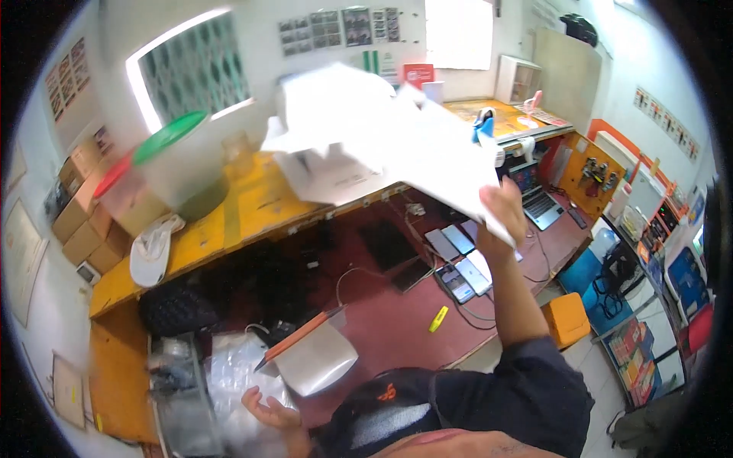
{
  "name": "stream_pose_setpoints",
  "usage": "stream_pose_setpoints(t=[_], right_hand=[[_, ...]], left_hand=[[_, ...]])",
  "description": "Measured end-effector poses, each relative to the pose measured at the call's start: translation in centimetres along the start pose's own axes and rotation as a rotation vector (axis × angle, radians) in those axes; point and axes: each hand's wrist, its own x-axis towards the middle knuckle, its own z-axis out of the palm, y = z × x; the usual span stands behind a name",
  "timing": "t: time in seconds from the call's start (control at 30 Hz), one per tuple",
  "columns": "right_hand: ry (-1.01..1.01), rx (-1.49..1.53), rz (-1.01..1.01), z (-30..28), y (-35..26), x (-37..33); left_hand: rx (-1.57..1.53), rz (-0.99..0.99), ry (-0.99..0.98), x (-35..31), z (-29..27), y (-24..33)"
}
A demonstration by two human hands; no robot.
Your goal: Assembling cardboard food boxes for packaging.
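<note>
High over the counter, my right hand is closed on the right end of a bundle of large white paper sheets. The sheets fan out to the left, and their far part is blurred. Low at the left, my left hand holds nothing, palm up with its fingers apart. It is just over a clear plastic bag. Beside it, an orange-edged object with a pale flap stands tilted on the dark red desk; its kind is unclear.
Several phones with cables lie right of centre, near a yellow highlighter and a laptop. A keyboard is at the left. Along the raised yellow shelf stand a green-lidded tub and a white cap.
</note>
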Motion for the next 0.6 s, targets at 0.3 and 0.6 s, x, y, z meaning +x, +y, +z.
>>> stream_pose_setpoints(t=[0.3, 0.6], right_hand=[[-0.413, -0.125, 0.277, -15.9, -4.8, -3.4], [-0.787, 0.288, 0.484, -16.6, -5.5, -7.4]], left_hand=[[-0.32, 0.337, -0.443, 1.5, 10.7, 9.5], [-0.388, 0.401, -1.128, -0.7, 18.2, 21.9]])
